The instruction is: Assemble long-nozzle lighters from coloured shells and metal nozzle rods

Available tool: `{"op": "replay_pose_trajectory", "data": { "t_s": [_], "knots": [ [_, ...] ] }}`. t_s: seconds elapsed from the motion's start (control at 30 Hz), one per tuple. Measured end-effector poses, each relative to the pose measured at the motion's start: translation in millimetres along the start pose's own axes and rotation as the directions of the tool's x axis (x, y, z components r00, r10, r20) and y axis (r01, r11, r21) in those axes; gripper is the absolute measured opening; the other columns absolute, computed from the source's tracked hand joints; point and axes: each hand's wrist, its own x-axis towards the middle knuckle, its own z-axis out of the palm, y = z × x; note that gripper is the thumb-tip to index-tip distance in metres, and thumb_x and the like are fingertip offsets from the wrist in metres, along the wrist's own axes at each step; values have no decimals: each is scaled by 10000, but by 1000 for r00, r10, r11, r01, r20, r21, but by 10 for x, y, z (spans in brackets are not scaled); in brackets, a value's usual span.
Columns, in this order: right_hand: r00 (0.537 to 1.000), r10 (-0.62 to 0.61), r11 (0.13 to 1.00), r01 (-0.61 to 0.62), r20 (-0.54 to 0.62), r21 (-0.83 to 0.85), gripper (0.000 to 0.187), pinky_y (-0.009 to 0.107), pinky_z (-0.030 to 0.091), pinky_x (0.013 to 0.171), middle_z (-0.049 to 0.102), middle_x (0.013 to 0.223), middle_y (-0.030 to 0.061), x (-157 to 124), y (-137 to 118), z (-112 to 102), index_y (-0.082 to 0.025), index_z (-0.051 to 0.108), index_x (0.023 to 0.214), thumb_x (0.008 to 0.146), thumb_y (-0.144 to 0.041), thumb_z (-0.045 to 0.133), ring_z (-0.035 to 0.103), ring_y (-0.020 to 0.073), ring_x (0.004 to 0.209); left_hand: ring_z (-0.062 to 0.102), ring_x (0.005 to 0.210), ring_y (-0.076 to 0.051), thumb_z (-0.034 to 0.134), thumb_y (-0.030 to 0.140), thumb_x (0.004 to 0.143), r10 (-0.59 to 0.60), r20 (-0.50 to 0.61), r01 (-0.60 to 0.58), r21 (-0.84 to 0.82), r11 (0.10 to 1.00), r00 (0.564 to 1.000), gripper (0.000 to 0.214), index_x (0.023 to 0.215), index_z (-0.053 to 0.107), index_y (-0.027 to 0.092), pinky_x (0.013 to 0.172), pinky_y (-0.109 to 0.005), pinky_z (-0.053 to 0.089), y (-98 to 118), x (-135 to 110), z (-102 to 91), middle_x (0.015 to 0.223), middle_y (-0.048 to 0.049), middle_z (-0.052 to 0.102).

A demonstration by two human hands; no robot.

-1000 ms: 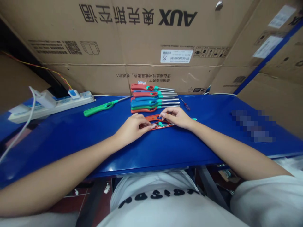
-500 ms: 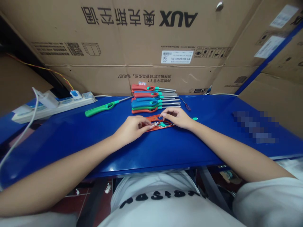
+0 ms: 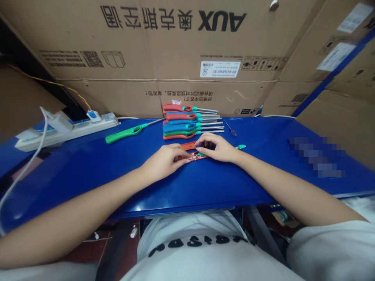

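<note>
An opened orange lighter casing [image 3: 189, 146] lies on the blue table, its two halves side by side. Thin wires and a green part [image 3: 200, 154] show inside the nearer half. My left hand [image 3: 166, 160] is closed at the casing's left end, thumb and fingertips pressed together over it and hiding that end. From the right, my right hand [image 3: 218, 147] reaches over the casing with bent fingers, thumb and fingertip close together by the green part. What it pinches is too small to make out. A green tip [image 3: 241, 147] sticks out beyond this hand.
Several gas lighters [image 3: 178, 128] in red, blue and green are stacked behind my hands. Left of them lies a green lighter [image 3: 125, 134]; to the right, a small screwdriver [image 3: 231, 129]. A power strip [image 3: 73, 130] stands at left. Large cardboard [image 3: 131, 93] walls the back.
My left fingers have pressed down onto the casing, and the pale part they held no longer stands out. My right fingertips have shifted slightly left over the wires.
</note>
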Motion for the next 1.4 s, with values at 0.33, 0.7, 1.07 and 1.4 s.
{"op": "replay_pose_trajectory", "data": {
  "t_s": [0.33,0.7,1.07,1.4],
  "knots": [
    [998,-60,987,64,32,-146,271,429,495,949,648,1075,96,8,59,33,-199,664,1082,859,-333,739,602,242,1035,634,739,-135,654,263,941,10,18,-9,-39,999,1000,199,1046,803,182,714,-242,489,-29,22,-16,856,-44,667],
    [1000,-20,995,20,6,-95,335,420,513,900,657,1066,77,14,62,50,-220,662,1055,803,-400,790,601,235,994,593,667,-116,688,280,907,-109,27,110,-44,993,994,202,1051,808,204,632,-232,437,18,28,-15,834,-33,646],
    [1000,25,985,-25,-4,-170,360,468,462,1002,663,1114,79,22,83,64,-232,665,1056,782,-418,805,596,267,1108,561,616,-112,717,309,860,-258,32,259,-192,947,966,174,931,813,182,580,-237,413,-4,50,31,799,-23,690],
    [993,-50,983,29,-110,-181,166,343,504,787,667,950,66,23,-93,-97,-202,682,927,904,-365,661,617,190,847,596,653,-112,661,243,892,-114,-35,114,12,993,993,172,975,788,162,631,-237,469,76,-11,2,838,-36,652]
  ]
}}
